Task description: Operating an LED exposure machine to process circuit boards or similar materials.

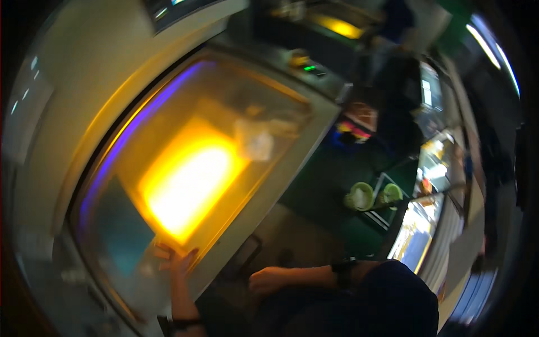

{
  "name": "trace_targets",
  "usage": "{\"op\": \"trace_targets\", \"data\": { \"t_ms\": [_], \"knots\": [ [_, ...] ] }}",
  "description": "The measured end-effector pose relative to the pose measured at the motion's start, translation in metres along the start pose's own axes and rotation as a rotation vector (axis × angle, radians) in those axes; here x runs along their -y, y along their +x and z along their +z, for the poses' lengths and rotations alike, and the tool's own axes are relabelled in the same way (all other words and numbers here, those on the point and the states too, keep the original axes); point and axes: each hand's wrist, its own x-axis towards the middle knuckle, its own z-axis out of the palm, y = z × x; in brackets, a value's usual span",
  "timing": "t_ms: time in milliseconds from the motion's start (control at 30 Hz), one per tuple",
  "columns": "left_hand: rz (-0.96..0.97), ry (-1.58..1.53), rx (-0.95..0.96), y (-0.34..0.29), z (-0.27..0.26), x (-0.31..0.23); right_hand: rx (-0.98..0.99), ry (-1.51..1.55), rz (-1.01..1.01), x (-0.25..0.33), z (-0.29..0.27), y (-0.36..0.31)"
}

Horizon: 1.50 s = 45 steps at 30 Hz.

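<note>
My left hand (177, 259) is open, fingers spread, at the lower corner of a brightly glowing yellow panel (191, 188). The panel lies inside a wide framed worktop, and whether my fingers touch it is too blurred to tell. A bluish-grey sheet or plate (122, 224) lies beside the panel, left of my hand. At its other end is a pale crumpled thing (258, 140), perhaps a bag or cloth. My right hand (268, 281) hangs apart from the worktop with its fingers curled in. Nothing shows in it, though its underside is dark.
A pale ledge (269, 210) edges the worktop. To the right, two green round containers (360, 195) stand near a metal frame. Beyond them runs a brightly lit, cluttered bench (424, 219). Another person (396, 22) stands at the far top, near a second yellow light (339, 26).
</note>
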Motion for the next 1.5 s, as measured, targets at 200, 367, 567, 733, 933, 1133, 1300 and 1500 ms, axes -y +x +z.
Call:
{"op": "trace_targets", "data": {
  "t_ms": [200, 367, 567, 733, 933, 1133, 1300, 1500],
  "knots": [
    [-0.406, 0.468, -0.223, 0.000, 0.011, -0.047, 0.259, -0.331, 0.513, -0.062, -0.074, -0.009],
    [-0.486, 0.381, -0.220, -0.005, 0.012, -0.046, 0.005, -0.680, 0.660, -0.159, -0.152, 0.044],
    [-0.386, 0.423, -0.231, -0.006, 0.011, -0.046, -0.242, -0.809, 0.604, -0.192, -0.175, 0.072],
    [-0.344, 0.441, -0.291, -0.016, 0.010, -0.049, -0.327, -0.790, 0.484, -0.188, -0.128, 0.079],
    [-0.369, 0.480, -0.282, -0.005, 0.016, -0.056, -0.347, -0.784, 0.465, -0.190, -0.106, 0.044],
    [-0.295, 0.482, -0.395, -0.008, 0.024, -0.033, -0.390, -0.777, 0.382, -0.185, -0.106, 0.039],
    [-0.321, 0.409, -0.348, -0.006, 0.014, -0.038, -0.257, -0.367, 0.818, -0.181, -0.109, -0.037],
    [-0.368, 0.441, -0.255, 0.011, 0.017, -0.059, -0.771, 0.727, 1.092, -0.189, -0.006, -0.271]
  ]
}}
